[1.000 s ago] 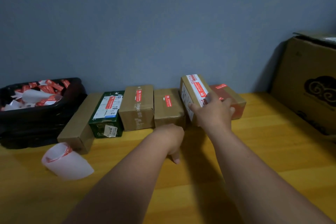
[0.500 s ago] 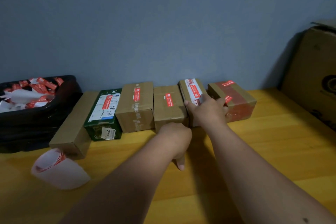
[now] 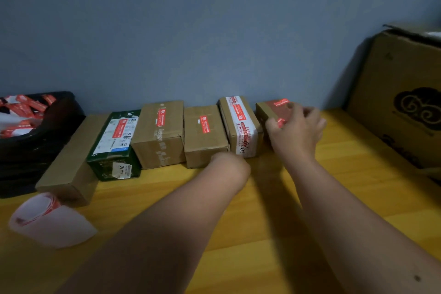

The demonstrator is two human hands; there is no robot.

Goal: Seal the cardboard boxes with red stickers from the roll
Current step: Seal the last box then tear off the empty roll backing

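Boxes at the far wall mostly carry red stickers; the long plain box (image 3: 71, 162) at left seems unsealed. My right hand (image 3: 294, 130) grips the rightmost box (image 3: 270, 110). Left hand (image 3: 230, 164) curled, I cannot tell if holding. Sticker roll (image 3: 51, 221) lies near left.
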